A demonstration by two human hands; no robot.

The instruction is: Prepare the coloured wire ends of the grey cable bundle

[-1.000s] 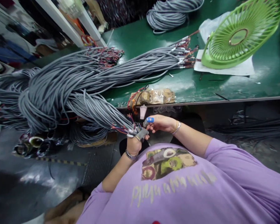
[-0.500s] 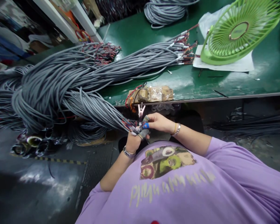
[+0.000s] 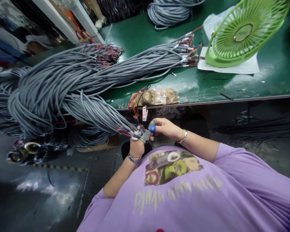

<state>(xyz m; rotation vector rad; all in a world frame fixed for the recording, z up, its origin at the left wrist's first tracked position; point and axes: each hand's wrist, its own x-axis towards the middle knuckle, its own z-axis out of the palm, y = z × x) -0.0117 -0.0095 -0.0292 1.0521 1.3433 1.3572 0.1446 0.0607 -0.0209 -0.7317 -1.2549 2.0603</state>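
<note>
A thick bundle of grey cables [image 3: 62,87] spills from the green table down to my lap. My left hand [image 3: 138,145], thumb wrapped in grey tape, is closed on the bundle's stripped ends with their red and blue wires [image 3: 129,130]. My right hand [image 3: 163,128], one fingertip in a blue cover, pinches at those same wire ends. A small pink clip [image 3: 144,113] hangs from wires just above my hands, below a taped brown block [image 3: 157,96] at the table's edge.
A green fan [image 3: 244,32] stands on white paper at the table's right. Another grey cable coil [image 3: 171,11] lies at the back. More cable bundles with coloured ends [image 3: 186,51] cross the green table [image 3: 232,87]. Rolls of tape [image 3: 31,151] sit low at the left.
The pink clip swung up between my hands half a second ago and now hangs a little higher by the table edge. My hands stay together at the wire ends.
</note>
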